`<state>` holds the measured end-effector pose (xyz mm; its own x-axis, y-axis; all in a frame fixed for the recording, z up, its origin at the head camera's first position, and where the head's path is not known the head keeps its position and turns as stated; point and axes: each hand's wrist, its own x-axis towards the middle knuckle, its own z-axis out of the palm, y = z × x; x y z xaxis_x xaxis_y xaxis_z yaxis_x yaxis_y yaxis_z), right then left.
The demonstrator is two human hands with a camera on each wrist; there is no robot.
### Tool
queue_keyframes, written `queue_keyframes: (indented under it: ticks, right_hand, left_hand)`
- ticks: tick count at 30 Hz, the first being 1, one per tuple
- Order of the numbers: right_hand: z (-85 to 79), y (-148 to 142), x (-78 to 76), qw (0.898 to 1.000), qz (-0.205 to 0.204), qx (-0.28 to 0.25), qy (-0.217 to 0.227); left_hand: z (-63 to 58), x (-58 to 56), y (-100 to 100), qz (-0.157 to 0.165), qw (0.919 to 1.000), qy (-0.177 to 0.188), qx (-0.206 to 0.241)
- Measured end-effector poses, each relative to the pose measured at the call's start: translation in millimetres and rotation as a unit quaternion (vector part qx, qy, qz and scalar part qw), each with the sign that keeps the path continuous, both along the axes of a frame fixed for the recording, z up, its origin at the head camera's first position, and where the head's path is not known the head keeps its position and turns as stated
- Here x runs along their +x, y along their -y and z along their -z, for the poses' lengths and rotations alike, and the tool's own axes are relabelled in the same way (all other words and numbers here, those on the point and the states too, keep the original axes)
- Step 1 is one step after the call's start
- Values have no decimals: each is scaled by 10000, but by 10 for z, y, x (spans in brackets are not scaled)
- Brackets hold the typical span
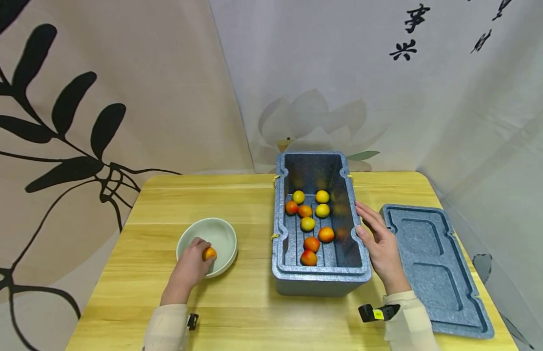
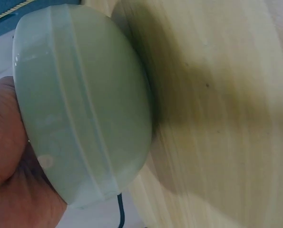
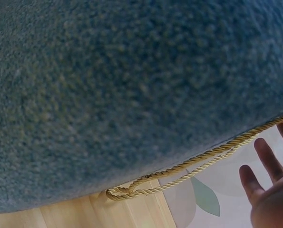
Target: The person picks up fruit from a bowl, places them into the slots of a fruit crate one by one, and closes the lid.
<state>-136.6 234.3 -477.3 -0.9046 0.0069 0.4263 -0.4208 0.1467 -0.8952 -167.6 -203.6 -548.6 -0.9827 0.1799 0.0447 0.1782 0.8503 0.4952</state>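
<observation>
My left hand (image 1: 193, 263) reaches into a pale green bowl (image 1: 225, 234) and pinches a small orange fruit (image 1: 209, 253) between thumb and fingers. In the left wrist view the bowl's outer wall (image 2: 93, 104) hides the fruit and the fingertips. My right hand (image 1: 381, 248) rests against the right side of a blue-grey speckled foam box (image 1: 321, 276), its fingers extended along the rim. Inside the box lie several small fruits, some yellow (image 1: 308, 224) and some orange-red (image 1: 308, 258). The box wall (image 3: 131, 95) fills most of the right wrist view.
The box's matching lid (image 1: 438, 268) lies flat on the wooden table (image 1: 135, 273), right of the box. Gold cord handles (image 3: 179, 171) hang along the box's sides. Printed cloth (image 1: 166, 87) stands behind the table.
</observation>
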Motion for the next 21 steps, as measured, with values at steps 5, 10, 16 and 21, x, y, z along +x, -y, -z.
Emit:
queue_keyframes:
  ticks: [5,10,16,21]
  right_hand:
    - [-1,5,0,10000,0,-4,-20]
    - [-7,-4,-1,10000,9,21,13]
    - [-5,1,-15,10000,-1,8,95]
    - [-5,1,0,9999,19,10,121]
  left_hand:
    - [29,21,2,-10,9996,-260,125]
    - [47,32,1,-74,9991,-340,229]
    - [35,73,7,-216,9987,-339,329]
    - [17,56,11,-175,9968,-603,496]
